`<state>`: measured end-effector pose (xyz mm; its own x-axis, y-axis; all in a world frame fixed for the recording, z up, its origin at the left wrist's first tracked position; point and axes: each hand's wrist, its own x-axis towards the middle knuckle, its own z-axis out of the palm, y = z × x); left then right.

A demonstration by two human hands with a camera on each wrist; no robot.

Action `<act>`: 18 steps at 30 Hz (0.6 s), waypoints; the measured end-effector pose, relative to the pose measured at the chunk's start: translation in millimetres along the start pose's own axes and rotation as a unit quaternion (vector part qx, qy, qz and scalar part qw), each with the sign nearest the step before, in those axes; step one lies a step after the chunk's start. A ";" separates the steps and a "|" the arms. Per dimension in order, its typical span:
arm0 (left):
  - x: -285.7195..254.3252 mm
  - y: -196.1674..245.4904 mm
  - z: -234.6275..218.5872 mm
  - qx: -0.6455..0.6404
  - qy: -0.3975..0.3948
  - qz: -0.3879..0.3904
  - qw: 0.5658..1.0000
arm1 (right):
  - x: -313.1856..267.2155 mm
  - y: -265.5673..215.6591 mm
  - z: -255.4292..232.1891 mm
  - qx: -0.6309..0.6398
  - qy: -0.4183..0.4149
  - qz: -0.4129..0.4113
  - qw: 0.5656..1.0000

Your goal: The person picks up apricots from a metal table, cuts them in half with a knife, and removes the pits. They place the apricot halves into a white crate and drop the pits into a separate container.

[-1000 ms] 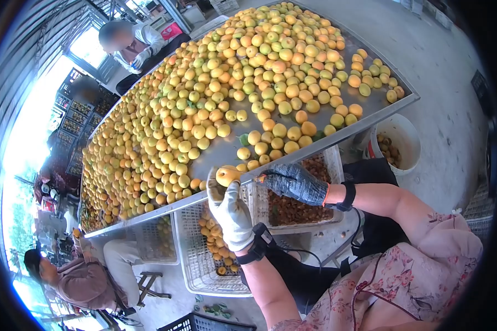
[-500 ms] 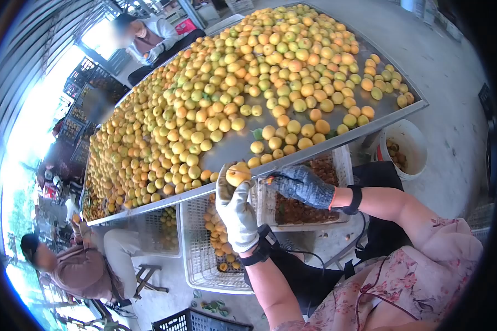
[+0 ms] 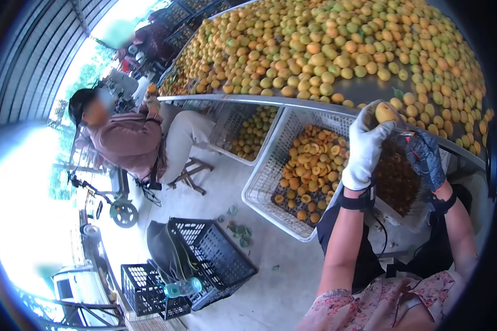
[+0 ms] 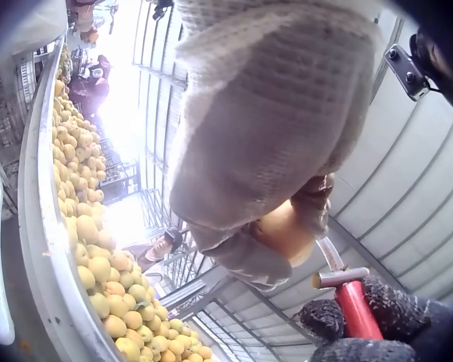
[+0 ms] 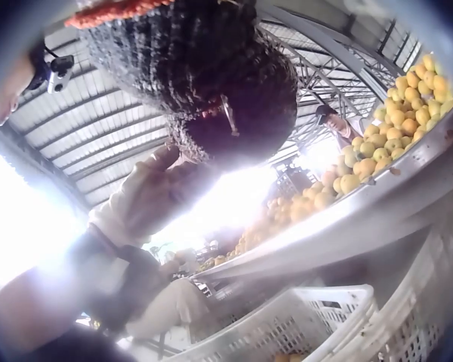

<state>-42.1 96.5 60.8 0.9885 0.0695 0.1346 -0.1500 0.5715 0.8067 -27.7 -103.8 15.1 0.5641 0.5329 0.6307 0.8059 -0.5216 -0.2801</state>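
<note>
Between the fingertips of the left hand (image 3: 364, 146), in a soft white knit glove, sits a round yellow apricot (image 3: 385, 112); the fingers curl around it and hold it up just under the table edge (image 3: 292, 103); the left wrist view shows the same fruit (image 4: 285, 232) tucked under the glove. Just beside it the right hand (image 3: 423, 157), in a bumpy dark grey glove, is clenched around a small knife with a red handle (image 4: 356, 308); its thin blade seems to touch the fruit, but the view is poor there. Below the hands stands a white plastic crate (image 3: 270, 171) with a grid wall, full of cut orange halves; beside it a crate of brown pits (image 3: 395, 179). Above lies a shiny metal table heaped with smooth yellow and green apricots (image 3: 337, 49). Off to the left a person in a brown top (image 3: 124, 140) sits on a stool; black crates (image 3: 215, 256) rest on the grey floor.
</note>
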 end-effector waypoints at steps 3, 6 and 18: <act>-3.2 3.7 -13.0 0.003 0.014 -0.004 1.000 | -10.8 5.8 12.5 -0.055 0.001 0.019 0.998; -3.6 7.4 -19.7 0.027 0.016 0.021 0.999 | -7.3 1.8 15.2 -0.018 -0.034 0.039 0.998; -14.6 18.7 -35.4 0.121 0.022 0.055 0.991 | -11.2 5.8 31.0 0.017 -0.055 0.016 0.998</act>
<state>-58.6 135.1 53.5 0.9652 0.1594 0.2075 -0.2515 0.3457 0.9040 -23.8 -92.1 -16.0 0.6043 0.5874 0.5384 0.7919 -0.5176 -0.3240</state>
